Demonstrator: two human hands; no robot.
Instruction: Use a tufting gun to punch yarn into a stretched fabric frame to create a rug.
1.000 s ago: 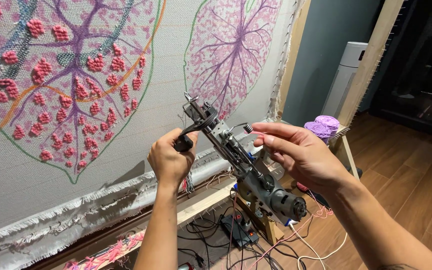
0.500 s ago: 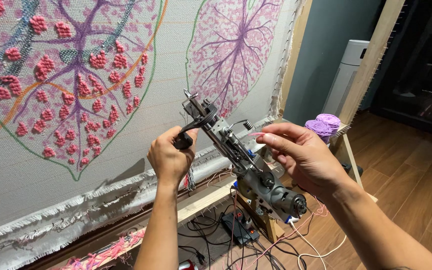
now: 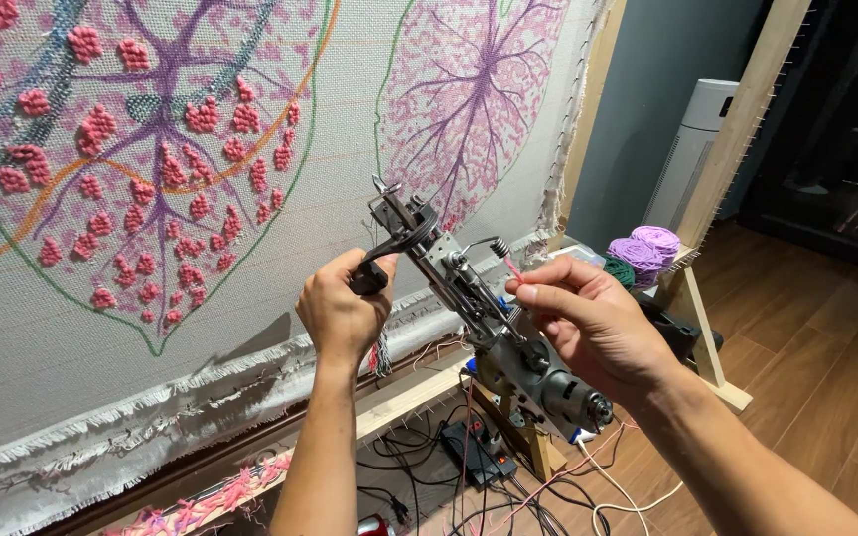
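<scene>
- Left hand [image 3: 342,310] is closed around the black front handle [image 3: 370,275] of a tufting gun [image 3: 469,303], its knuckles turned toward the camera and the forearm running down toward 6 o'clock.
- Right hand [image 3: 593,328] sits at about 3 o'clock from the gun's middle; thumb and forefinger are pinched shut on a thin pink yarn strand [image 3: 514,270], with the other fingers loosely curled beside the gun body.
- The tufting gun is held in the air between both hands, tilted, its needle end pointing toward 11 o'clock and its round grey motor [image 3: 568,397] at the 5 o'clock end.
- A small coiled wire yarn guide [image 3: 496,245] stands on the gun just at 11 o'clock from the pinched fingertips.
- Behind the gun hangs stretched backing cloth [image 3: 350,119] with leaf outlines and pink tufted patches, on a wooden frame [image 3: 747,109].
- At 2 o'clock from the right hand, purple yarn balls [image 3: 644,248] rest on the frame's ledge, a green ball just beside them.
- At 6 o'clock, tangled cables [image 3: 449,476] lie on the wooden floor [image 3: 826,347].
</scene>
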